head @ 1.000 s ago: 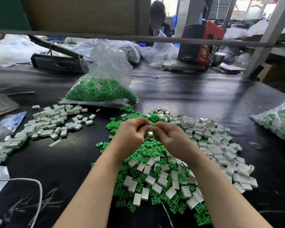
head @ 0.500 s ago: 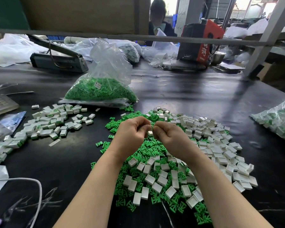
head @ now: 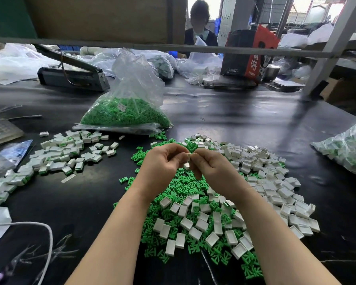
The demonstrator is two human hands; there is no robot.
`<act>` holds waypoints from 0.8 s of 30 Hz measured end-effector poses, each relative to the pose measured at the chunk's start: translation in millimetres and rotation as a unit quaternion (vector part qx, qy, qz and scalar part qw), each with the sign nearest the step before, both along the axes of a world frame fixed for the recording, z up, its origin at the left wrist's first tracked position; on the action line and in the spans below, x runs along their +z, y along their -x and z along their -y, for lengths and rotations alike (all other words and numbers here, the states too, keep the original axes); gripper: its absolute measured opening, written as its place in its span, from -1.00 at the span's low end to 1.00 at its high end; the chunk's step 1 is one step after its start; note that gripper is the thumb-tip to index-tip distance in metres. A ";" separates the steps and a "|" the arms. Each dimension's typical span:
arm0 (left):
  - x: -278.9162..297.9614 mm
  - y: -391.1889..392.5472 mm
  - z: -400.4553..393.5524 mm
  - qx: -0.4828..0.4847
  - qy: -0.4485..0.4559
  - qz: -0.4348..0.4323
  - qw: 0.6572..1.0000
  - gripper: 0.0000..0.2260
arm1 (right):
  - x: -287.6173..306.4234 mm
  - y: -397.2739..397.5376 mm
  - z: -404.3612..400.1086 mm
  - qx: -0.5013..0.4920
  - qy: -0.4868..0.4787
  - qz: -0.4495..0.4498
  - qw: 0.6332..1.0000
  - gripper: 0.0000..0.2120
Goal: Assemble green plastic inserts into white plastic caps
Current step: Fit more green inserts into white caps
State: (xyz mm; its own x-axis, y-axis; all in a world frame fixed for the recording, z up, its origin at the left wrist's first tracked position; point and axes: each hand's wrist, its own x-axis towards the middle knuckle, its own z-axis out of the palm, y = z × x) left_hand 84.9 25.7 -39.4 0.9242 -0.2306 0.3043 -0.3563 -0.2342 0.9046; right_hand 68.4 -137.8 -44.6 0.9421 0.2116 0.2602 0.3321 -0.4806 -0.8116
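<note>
My left hand and my right hand meet above the middle of the black table, fingers curled. Between their fingertips they pinch one white cap; any green insert in it is hidden by the fingers. Under the hands lies a mixed heap of loose green inserts and empty white caps, spreading toward me and to the right. A pile of assembled caps with green showing lies on the left.
A clear bag of green inserts stands behind the heap. A bag of white-and-green parts lies at the right edge. A white cable loops at lower left. A heat sealer, boxes and a person sit across the table.
Both hands stay together over the heap. The fingertips have shifted slightly on the white cap, which now shows a little more between them.
</note>
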 end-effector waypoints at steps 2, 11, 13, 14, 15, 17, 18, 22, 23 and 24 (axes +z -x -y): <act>1.7 -0.7 -1.1 0.015 -0.001 0.006 1.000 -0.89 | 0.2 0.3 0.8 0.016 -0.062 -0.032 0.997 -0.68; 4.8 5.9 10.3 0.002 0.148 -0.077 0.986 -0.92 | -3.4 -2.1 -9.1 0.075 -0.307 -0.228 0.921 -0.41; 6.1 7.3 12.3 0.001 0.169 -0.081 0.982 -0.92 | -2.7 -2.5 -13.6 0.082 -0.374 -0.233 0.894 -0.48; 7.0 8.0 12.9 0.002 0.180 -0.082 0.980 -0.92 | -2.3 -2.4 -15.9 0.083 -0.399 -0.234 0.883 -0.51; 7.8 8.5 13.4 0.002 0.191 -0.085 0.978 -0.92 | -2.1 -2.4 -17.8 0.082 -0.420 -0.234 0.873 -0.53; 8.7 9.0 14.1 0.001 0.208 -0.088 0.974 -0.92 | -2.3 -2.4 -20.6 0.082 -0.454 -0.233 0.856 -0.56; 9.0 9.0 14.6 0.003 0.212 -0.088 0.973 -0.92 | -2.3 -2.1 -21.5 0.084 -0.469 -0.232 0.848 -0.57; 9.2 9.7 16.7 0.012 0.213 -0.082 0.974 -0.92 | -2.9 -0.5 -22.7 0.093 -0.505 -0.233 0.826 -0.60; 9.3 9.9 17.1 0.013 0.213 -0.080 0.974 -0.92 | -3.2 -0.2 -22.6 0.095 -0.511 -0.232 0.822 -0.60; 9.3 10.0 17.5 0.013 0.212 -0.078 0.974 -0.92 | -3.5 0.0 -22.7 0.096 -0.515 -0.230 0.820 -0.60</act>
